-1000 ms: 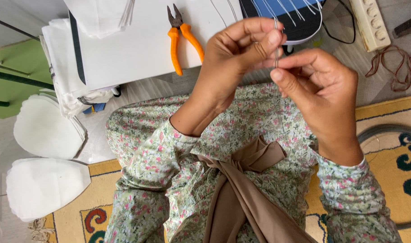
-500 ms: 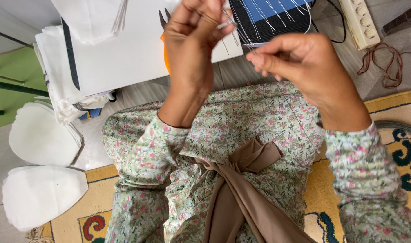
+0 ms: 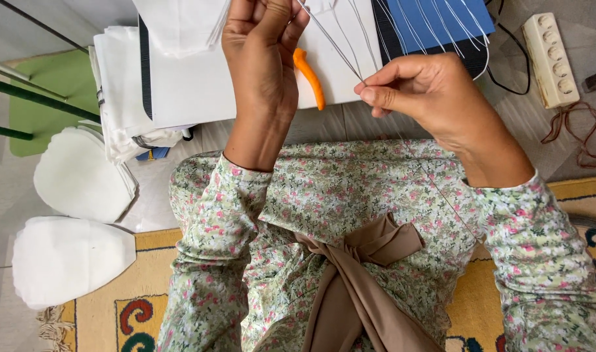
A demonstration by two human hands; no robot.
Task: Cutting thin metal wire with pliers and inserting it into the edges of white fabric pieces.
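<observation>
Both hands pinch one thin wire [image 3: 332, 44] taut above the lap, left hand [image 3: 262, 49] high, right hand [image 3: 420, 91] lower, probably to keep it straight; orange pliers [image 3: 309, 75] wait nearby on white sheets [image 3: 200, 85].

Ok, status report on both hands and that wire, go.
Left hand pinching the thin wire up high. Right hand pinching its lower end at the fingertips. Wire taut between them. Orange pliers on the white board behind, untouched.

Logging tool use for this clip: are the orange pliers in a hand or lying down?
Lying down. The orange pliers rest on the white sheet, partly hidden behind the left hand.
</observation>
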